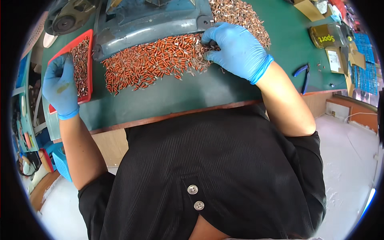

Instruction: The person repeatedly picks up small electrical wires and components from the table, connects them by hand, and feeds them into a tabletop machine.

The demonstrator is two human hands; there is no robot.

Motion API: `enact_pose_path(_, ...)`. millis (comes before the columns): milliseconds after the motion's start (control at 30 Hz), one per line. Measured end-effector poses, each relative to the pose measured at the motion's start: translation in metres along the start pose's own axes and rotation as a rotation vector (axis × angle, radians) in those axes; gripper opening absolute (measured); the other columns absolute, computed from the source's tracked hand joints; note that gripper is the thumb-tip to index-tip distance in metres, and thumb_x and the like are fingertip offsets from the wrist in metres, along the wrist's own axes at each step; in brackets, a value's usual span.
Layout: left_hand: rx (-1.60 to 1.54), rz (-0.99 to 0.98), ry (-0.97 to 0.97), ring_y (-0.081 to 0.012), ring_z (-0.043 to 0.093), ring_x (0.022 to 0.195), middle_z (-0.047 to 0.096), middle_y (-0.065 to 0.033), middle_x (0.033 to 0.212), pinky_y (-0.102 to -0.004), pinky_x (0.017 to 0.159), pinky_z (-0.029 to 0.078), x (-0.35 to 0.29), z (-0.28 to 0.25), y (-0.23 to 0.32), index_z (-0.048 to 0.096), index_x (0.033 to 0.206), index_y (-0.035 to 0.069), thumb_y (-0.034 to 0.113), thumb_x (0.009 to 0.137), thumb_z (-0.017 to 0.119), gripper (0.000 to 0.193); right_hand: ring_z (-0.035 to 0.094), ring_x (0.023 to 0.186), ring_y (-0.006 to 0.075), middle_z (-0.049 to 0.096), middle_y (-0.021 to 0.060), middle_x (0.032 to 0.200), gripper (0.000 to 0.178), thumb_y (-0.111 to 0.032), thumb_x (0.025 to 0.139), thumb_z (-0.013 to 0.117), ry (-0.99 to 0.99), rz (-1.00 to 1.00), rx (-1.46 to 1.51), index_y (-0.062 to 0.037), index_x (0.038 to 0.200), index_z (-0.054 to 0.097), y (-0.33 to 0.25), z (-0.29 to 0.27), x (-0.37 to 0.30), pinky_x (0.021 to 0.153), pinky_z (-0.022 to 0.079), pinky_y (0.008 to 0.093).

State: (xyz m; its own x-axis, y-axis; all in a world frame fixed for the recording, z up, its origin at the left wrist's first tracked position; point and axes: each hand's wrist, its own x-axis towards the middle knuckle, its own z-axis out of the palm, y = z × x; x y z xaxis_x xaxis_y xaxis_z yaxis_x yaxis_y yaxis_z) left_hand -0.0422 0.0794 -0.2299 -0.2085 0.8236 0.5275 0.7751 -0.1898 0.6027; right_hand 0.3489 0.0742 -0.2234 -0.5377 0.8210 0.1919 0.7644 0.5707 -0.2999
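Observation:
Both my hands wear blue gloves. My left hand (61, 90) is over the left side of a red tray (90, 60), its fingers curled and pinched together; what they hold, if anything, is hidden. A brownish stain marks that glove. The tray holds many small brownish parts (81, 66) with wire ends. My right hand (238, 52) bends down at the front right corner of a grey-blue machine (154, 34), finger and thumb curved around a dark spot that I cannot make out. Beside its fingertips lies a pile of small orange cylindrical parts with wire leads (148, 64).
More brownish parts (240, 16) are heaped behind my right hand. Blue-handled pliers (305, 76) lie on the green table (192, 92) at the right. A clear jar with a yellow label (327, 36) and open cardboard boxes (335, 60) stand beyond them.

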Motion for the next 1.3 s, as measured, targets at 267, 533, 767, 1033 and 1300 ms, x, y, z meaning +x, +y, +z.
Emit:
enact_pose_path(267, -0.180, 0.035, -0.289, -0.0090, 0.061, 0.075, 0.068, -0.0062, 0.086, -0.0216, 0.070, 0.049, -0.037, 0.013, 0.056, 0.064, 0.101, -0.001, 0.012, 0.083, 0.068, 0.023, 0.063, 0.073, 0.0267, 0.063, 0.0127, 0.082, 0.013, -0.008, 0.077, 0.067, 0.164, 0.107, 0.132, -0.0064, 0.091, 0.065, -0.010, 0.008, -0.018, 0.069, 0.051, 0.0331)
enact_pose_path(533, -0.545, 0.131, -0.733, -0.0127, 0.059, 0.077, 0.064, -0.0077, 0.091, -0.0251, 0.074, 0.048, -0.067, 0.074, 0.156, 0.058, 0.110, -0.004, 0.008, 0.082, 0.065, 0.031, 0.062, 0.072, 0.0129, 0.064, 0.0072, 0.082, 0.012, 0.001, 0.085, 0.060, 0.083, 0.414, 0.924, 0.0050, 0.097, 0.062, -0.023, -0.003, -0.023, 0.067, 0.052, 0.0249)
enact_pose_path(767, -0.631, -0.037, -0.784, -0.0153, 0.063, 0.073, 0.067, -0.0110, 0.084, -0.0273, 0.067, 0.051, -0.063, 0.097, 0.181, 0.062, 0.099, -0.004, 0.007, 0.081, 0.065, 0.021, 0.062, 0.073, 0.0130, 0.064, 0.0071, 0.088, 0.015, -0.001, 0.087, 0.058, 0.149, 0.400, 0.992, 0.0038, 0.101, 0.060, -0.027, -0.019, -0.030, 0.069, 0.051, 0.0249)
enact_pose_path(1033, -0.911, -0.355, -0.818, -0.0114, 0.061, 0.069, 0.067, -0.0082, 0.085, -0.0223, 0.059, 0.048, -0.057, 0.100, 0.179, 0.060, 0.101, -0.003, 0.009, 0.085, 0.063, 0.020, 0.061, 0.082, 0.0116, 0.064, 0.0070, 0.091, 0.023, -0.003, 0.085, 0.063, 0.168, 0.418, 0.702, 0.0040, 0.107, 0.059, -0.015, -0.025, -0.031, 0.073, 0.050, 0.0237)
enact_pose_path(1300, -1.173, -0.534, -0.876, -0.0100, 0.058, 0.068, 0.066, -0.0058, 0.084, -0.0218, 0.061, 0.047, -0.054, 0.094, 0.171, 0.061, 0.101, 0.001, 0.008, 0.085, 0.062, 0.018, 0.061, 0.087, 0.0120, 0.066, 0.0072, 0.095, 0.021, 0.003, 0.085, 0.061, 0.364, 0.325, 1.206, 0.0025, 0.105, 0.060, -0.040, -0.005, -0.027, 0.080, 0.050, 0.0239)
